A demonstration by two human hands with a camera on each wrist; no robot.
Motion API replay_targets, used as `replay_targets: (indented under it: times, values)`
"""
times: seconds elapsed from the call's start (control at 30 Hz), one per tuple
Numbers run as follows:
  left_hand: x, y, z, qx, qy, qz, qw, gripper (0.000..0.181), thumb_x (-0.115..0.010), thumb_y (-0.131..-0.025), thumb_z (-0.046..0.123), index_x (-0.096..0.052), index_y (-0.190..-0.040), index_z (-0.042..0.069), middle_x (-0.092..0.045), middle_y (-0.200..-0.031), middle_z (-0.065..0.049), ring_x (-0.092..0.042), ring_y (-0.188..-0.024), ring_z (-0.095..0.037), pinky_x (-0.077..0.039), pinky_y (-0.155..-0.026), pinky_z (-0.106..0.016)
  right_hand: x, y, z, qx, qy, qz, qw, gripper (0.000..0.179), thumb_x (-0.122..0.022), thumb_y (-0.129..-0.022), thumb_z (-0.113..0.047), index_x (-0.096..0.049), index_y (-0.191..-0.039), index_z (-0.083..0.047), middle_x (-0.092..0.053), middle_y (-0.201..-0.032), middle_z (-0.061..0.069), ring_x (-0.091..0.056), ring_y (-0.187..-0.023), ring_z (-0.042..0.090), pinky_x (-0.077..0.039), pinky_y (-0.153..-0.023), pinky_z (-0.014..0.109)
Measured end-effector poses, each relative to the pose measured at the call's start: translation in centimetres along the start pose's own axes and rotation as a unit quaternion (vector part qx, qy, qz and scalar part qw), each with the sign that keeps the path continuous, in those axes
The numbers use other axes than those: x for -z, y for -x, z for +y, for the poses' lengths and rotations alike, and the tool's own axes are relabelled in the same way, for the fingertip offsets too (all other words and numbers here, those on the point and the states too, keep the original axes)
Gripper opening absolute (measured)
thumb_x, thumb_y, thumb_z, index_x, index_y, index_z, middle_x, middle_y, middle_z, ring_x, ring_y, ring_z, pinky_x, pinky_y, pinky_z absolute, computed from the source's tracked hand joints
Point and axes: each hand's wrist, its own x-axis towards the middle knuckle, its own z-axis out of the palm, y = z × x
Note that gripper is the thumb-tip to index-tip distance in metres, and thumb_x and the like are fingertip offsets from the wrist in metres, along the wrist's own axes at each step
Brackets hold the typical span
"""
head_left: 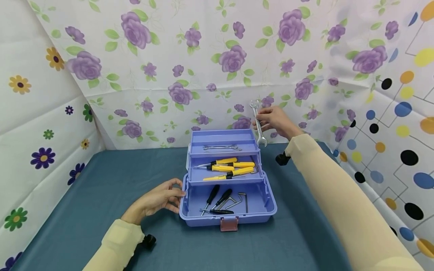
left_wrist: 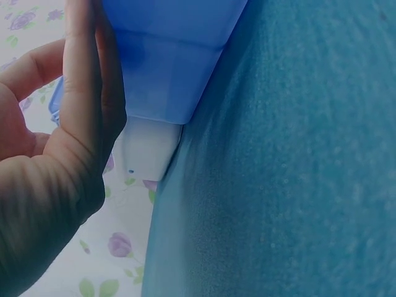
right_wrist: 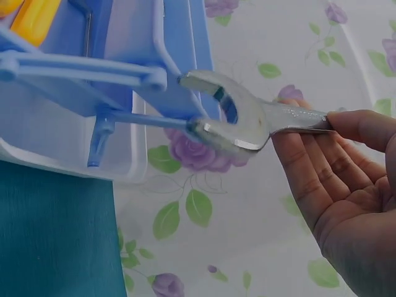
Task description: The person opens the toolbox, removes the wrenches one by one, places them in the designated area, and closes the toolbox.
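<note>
A blue toolbox (head_left: 228, 222) stands unfolded on the table, its two trays raised behind the bottom compartment. My right hand (head_left: 276, 121) pinches a silver double-ended wrench (head_left: 259, 126) by its shank, upright beside the top tray's right end. Up close in the right wrist view, the wrench's open end (right_wrist: 247, 120) points towards the trays. At the box's left wall rests my left hand (head_left: 162, 197), fingers against the rim. From the left wrist view, that hand (left_wrist: 74, 111) has its fingers extended along the box's side.
Thin wrenches (head_left: 220, 147) lie in the top tray and yellow-handled screwdrivers (head_left: 242, 171) in the middle one. Black-handled screwdrivers (head_left: 213, 195) and hex keys (head_left: 246, 203) lie in the bottom. Behind the table hangs a flowered cloth (head_left: 179, 94).
</note>
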Motion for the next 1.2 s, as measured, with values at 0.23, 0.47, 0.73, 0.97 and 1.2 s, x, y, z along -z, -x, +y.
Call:
replay_targets:
  times: [0.23,0.47,0.73,0.97,1.2]
  values:
    - [0.0,0.1,0.0,0.002,0.004,0.003,1.0,0.032,-0.063,-0.101,0.015,-0.043,-0.122,0.002,-0.065,-0.092,-0.012,-0.067,-0.075,-0.019,-0.065,-0.069,-0.035,0.9,0.2,0.3,-0.001,0.011,0.012,0.9999,0.034,-0.061,-0.106,-0.014,-0.059,-0.129,0.012,-0.077,-0.1,0.02,-0.077,-0.081,0.026,-0.065,-0.071,0.036]
    - [0.1,0.1,0.0,0.001,0.006,0.005,1.0,0.032,-0.064,-0.101,0.015,-0.042,-0.121,0.003,-0.063,-0.092,-0.013,-0.067,-0.075,-0.02,-0.065,-0.069,-0.036,1.9,0.3,0.9,-0.009,0.015,0.016,0.9997,0.032,-0.06,-0.107,-0.015,-0.059,-0.126,0.011,-0.078,-0.098,0.018,-0.077,-0.087,0.032,-0.065,-0.072,0.037]
    - [0.3,0.0,-0.2,0.001,0.007,0.007,0.9999,0.031,-0.064,-0.101,0.015,-0.042,-0.121,0.004,-0.063,-0.092,-0.013,-0.068,-0.075,-0.02,-0.065,-0.069,-0.036,2.6,0.6,1.1,-0.011,0.038,0.024,0.9989,0.035,-0.06,-0.107,-0.017,-0.059,-0.129,0.01,-0.078,-0.098,0.014,-0.076,-0.092,0.035,-0.065,-0.074,0.035]
    - [0.1,-0.1,-0.1,0.001,0.0,0.006,1.0,0.035,-0.065,-0.101,0.016,-0.042,-0.124,0.002,-0.065,-0.091,-0.013,-0.067,-0.076,-0.02,-0.065,-0.07,-0.036,3.9,1.2,2.1,-0.015,0.02,0.027,0.9993,0.033,-0.06,-0.107,-0.016,-0.059,-0.126,0.011,-0.078,-0.093,0.013,-0.077,-0.086,0.032,-0.065,-0.072,0.037]
    - [0.0,-0.1,0.0,0.0,-0.003,0.004,1.0,0.035,-0.064,-0.101,0.014,-0.041,-0.125,0.001,-0.065,-0.09,-0.013,-0.068,-0.076,-0.02,-0.065,-0.069,-0.036,5.3,2.0,3.0,-0.023,0.013,0.022,0.9994,0.031,-0.062,-0.106,-0.016,-0.06,-0.124,0.01,-0.078,-0.092,0.012,-0.077,-0.08,0.025,-0.065,-0.07,0.036]
